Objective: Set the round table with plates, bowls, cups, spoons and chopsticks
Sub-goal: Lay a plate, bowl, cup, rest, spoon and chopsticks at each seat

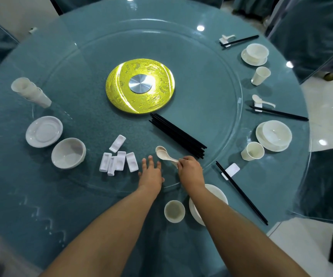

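Cup stack (29, 91): far left, tipped.
Rests (119, 160): clustered on the glass turntable (217, 62).
Left hand (151, 172): fingers spread, flat on glass.
Spoons (164, 154): apparently two, nested.
Right hand (190, 168): pinching spoon handles.
Chopsticks (178, 134): bundled beyond the spoons.

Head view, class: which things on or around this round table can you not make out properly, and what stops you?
- Nearest plate: the right forearm crosses it; whether a bowl sits on it is unclear.
- Spoons: handle ends hidden under the right hand fingers; count uncertain.
- Stacked cups: overlapping, number unclear.
- Chairs: cut off by the frame edges.
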The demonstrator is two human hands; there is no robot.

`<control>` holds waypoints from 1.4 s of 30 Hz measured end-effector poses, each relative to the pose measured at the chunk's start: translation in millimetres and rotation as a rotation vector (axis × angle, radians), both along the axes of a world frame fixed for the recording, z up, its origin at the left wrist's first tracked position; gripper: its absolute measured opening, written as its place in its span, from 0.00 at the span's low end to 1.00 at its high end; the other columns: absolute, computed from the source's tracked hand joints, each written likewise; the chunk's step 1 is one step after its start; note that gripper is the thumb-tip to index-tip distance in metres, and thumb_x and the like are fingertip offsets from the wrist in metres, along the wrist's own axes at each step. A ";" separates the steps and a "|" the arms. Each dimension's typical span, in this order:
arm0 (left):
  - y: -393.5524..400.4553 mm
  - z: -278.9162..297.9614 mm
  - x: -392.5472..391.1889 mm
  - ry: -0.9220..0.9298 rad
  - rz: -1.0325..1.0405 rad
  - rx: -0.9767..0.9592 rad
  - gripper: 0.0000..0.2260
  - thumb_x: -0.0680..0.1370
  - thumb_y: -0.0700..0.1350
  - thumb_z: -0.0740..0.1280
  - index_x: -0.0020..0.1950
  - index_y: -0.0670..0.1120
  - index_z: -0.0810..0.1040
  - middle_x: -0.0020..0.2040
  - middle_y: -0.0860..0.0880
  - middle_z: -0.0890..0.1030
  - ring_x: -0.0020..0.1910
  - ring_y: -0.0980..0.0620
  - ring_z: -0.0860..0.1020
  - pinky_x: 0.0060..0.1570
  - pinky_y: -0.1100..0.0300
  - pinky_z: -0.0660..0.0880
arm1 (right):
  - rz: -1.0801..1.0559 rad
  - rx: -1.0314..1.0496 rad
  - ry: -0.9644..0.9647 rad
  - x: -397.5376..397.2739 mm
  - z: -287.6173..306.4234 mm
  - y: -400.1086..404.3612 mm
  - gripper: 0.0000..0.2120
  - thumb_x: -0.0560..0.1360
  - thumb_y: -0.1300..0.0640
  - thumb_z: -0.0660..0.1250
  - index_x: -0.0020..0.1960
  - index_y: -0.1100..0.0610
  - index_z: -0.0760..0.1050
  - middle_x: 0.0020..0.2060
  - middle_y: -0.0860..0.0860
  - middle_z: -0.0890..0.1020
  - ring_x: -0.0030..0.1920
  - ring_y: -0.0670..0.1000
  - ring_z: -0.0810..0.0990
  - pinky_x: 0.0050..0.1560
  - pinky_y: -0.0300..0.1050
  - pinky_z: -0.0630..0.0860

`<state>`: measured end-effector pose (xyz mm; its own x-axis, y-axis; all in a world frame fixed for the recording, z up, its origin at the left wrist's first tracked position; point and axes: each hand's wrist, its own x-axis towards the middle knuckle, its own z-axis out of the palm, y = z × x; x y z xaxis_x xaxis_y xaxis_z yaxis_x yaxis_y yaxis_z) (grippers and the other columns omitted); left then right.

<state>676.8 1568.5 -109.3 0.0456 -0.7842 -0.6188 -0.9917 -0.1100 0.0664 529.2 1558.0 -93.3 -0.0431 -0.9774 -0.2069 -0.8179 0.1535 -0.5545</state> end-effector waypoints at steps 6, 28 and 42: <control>0.3 -2.1 -2.3 -0.001 0.003 -0.010 0.34 0.81 0.51 0.63 0.81 0.48 0.47 0.80 0.43 0.38 0.78 0.39 0.38 0.73 0.40 0.60 | -0.024 -0.034 -0.041 -4.0 3.3 2.5 0.11 0.80 0.54 0.64 0.55 0.58 0.83 0.53 0.50 0.75 0.42 0.49 0.77 0.46 0.43 0.76; -8.6 -0.8 -32.9 -0.032 0.027 -0.003 0.32 0.82 0.51 0.61 0.81 0.48 0.48 0.80 0.43 0.39 0.79 0.39 0.40 0.72 0.42 0.62 | -0.497 0.137 0.112 -207.0 -9.3 65.8 0.12 0.80 0.51 0.62 0.53 0.56 0.81 0.54 0.52 0.74 0.47 0.56 0.77 0.47 0.45 0.72; -9.0 0.8 -42.6 -0.037 0.017 -0.032 0.32 0.82 0.51 0.61 0.81 0.47 0.48 0.80 0.41 0.40 0.79 0.37 0.41 0.72 0.42 0.63 | -0.492 0.177 0.132 -206.7 -17.7 67.8 0.13 0.80 0.50 0.63 0.56 0.57 0.80 0.57 0.53 0.73 0.48 0.59 0.78 0.48 0.48 0.74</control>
<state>634.2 1559.5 -108.5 0.0811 -0.8025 -0.5911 -0.9916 -0.1252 0.0338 322.5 1625.7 -111.1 -0.5234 -0.7860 -0.3290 -0.6870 0.6177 -0.3828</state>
